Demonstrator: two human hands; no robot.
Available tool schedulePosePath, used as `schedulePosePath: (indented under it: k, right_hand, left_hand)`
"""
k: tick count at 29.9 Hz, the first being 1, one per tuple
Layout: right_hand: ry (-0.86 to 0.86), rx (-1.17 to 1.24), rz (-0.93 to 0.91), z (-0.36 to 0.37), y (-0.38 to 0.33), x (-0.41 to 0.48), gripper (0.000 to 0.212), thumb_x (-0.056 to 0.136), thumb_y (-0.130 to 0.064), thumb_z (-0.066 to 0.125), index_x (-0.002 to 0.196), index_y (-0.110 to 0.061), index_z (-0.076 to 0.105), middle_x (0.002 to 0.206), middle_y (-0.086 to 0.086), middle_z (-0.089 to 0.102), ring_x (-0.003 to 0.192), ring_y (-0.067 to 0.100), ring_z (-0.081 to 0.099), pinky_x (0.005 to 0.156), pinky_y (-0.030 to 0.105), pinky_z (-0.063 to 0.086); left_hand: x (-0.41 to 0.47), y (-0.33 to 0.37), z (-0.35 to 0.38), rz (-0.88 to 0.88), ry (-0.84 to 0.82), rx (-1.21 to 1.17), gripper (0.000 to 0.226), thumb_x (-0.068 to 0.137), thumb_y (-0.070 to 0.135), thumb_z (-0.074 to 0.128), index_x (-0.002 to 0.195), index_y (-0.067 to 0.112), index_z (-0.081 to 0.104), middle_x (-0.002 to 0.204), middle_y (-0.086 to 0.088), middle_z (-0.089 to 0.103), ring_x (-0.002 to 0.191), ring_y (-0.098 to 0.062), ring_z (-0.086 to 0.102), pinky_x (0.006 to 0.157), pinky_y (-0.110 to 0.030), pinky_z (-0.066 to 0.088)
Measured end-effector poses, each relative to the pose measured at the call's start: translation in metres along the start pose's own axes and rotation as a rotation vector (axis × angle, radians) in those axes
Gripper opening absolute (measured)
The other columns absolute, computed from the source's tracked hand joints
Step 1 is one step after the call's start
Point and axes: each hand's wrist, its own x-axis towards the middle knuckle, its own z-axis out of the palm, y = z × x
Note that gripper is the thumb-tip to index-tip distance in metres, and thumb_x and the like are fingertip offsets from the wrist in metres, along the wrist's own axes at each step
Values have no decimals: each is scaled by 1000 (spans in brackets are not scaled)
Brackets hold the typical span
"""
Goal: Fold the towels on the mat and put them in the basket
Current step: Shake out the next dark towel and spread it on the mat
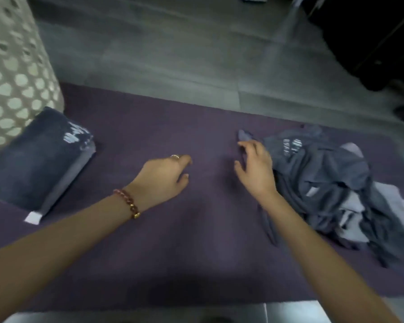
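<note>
A purple mat (196,229) covers the floor in front of me. On its left lies a folded dark blue towel (37,159) with a white label at its near corner. A crumpled heap of grey-blue towels (331,187) sits on the right. My right hand (254,169) hovers at the heap's left edge, fingers loosely spread, touching or nearly touching a towel corner (244,136). My left hand (166,176), with a ring and a beaded bracelet, floats above the mat's middle, fingers relaxed and holding nothing. The perforated white basket (12,73) stands at the far left behind the folded towel.
Grey tiled floor (173,54) stretches beyond the mat. A dark object (371,43) fills the upper right corner. A pale tile edge (289,311) shows at the near side of the mat.
</note>
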Motion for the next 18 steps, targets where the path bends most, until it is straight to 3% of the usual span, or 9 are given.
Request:
schedulePosePath:
  k: [3, 5, 7, 9, 11, 14, 16, 18]
  right_hand:
    - [182, -273, 246, -35, 57, -41, 59, 75, -18, 71, 130, -10, 50, 134, 19, 45, 123, 40, 43, 100, 48, 34]
    - [126, -350, 426, -51, 80, -62, 69, 78, -28, 72, 139, -14, 41, 136, 22, 40, 121, 41, 43, 97, 49, 36]
    - [11, -215, 543, -60, 98, -70, 61, 86, -31, 66, 138, -15, 37, 127, 19, 47, 110, 40, 52, 88, 48, 43]
    - [20, -81, 484, -64, 103, -73, 36, 91, -24, 59, 122, -10, 47, 99, 15, 61, 93, 38, 60, 77, 45, 48]
    - [146, 85, 396, -61, 92, -70, 15, 92, -19, 57, 103, -9, 53, 76, 5, 59, 77, 28, 59, 71, 39, 47]
    - [188, 488, 282, -60, 45, -61, 4, 88, -21, 55, 89, -21, 51, 66, -11, 47, 64, 6, 45, 66, 23, 39]
    - [18, 647, 175, -60, 15, -55, 10, 85, -21, 55, 84, -29, 49, 66, -15, 46, 62, -1, 42, 65, 16, 36]
    - [-227, 731, 24, -58, -13, -55, 16, 85, -16, 58, 83, -30, 50, 69, -15, 50, 64, -2, 44, 65, 17, 37]
  left_hand:
    - [23, 37, 17, 154, -78, -67, 28, 93, 26, 46, 120, 23, 51, 115, 9, 61, 104, -16, 59, 81, -27, 46]
    - [33, 55, 27, 225, -140, -66, 26, 93, 26, 45, 117, 26, 53, 111, 12, 61, 102, -13, 58, 77, -25, 42]
    - [39, 69, 34, 282, -184, -47, 26, 92, 27, 44, 116, 27, 55, 111, 14, 60, 101, -12, 58, 73, -24, 38]
    - [44, 77, 40, 304, -199, -60, 26, 93, 28, 45, 116, 28, 55, 112, 14, 60, 102, -13, 58, 75, -24, 38]
    - [48, 80, 43, 300, -185, -103, 28, 92, 29, 48, 120, 27, 52, 121, 12, 56, 108, -14, 56, 83, -27, 41]
    - [52, 80, 49, 299, -130, -218, 62, 86, 31, 64, 140, 28, 33, 142, 6, 35, 125, -15, 44, 99, -32, 41]
    - [52, 73, 48, 277, -103, -358, 92, 75, 34, 76, 146, 35, 17, 153, 3, 15, 138, -11, 28, 108, -32, 34]
    - [48, 68, 44, 323, -149, -494, 100, 67, 40, 79, 144, 46, 16, 156, 2, 6, 137, 5, 21, 106, -22, 32]
